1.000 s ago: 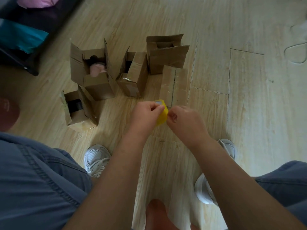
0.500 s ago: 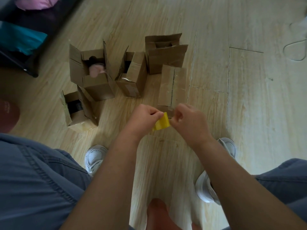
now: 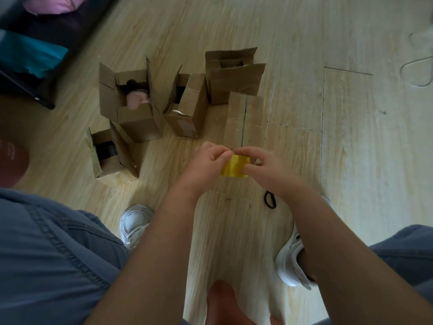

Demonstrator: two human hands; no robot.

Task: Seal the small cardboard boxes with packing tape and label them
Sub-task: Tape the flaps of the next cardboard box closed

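A piece of yellow tape (image 3: 234,169) is held between the two hands, above the wooden floor (image 3: 351,160). The left hand (image 3: 206,164) pinches its left edge and the right hand (image 3: 266,171) pinches its right edge. Just beyond the hands lies a closed box (image 3: 244,113). Open boxes (image 3: 138,123) stand farther off to the left. A black loop (image 3: 270,200) lies on the floor by the right wrist.

A yellow tape strip (image 3: 234,168) is held above a closed cardboard box (image 3: 244,118), probably untaped, beside four open boxes (image 3: 138,123).
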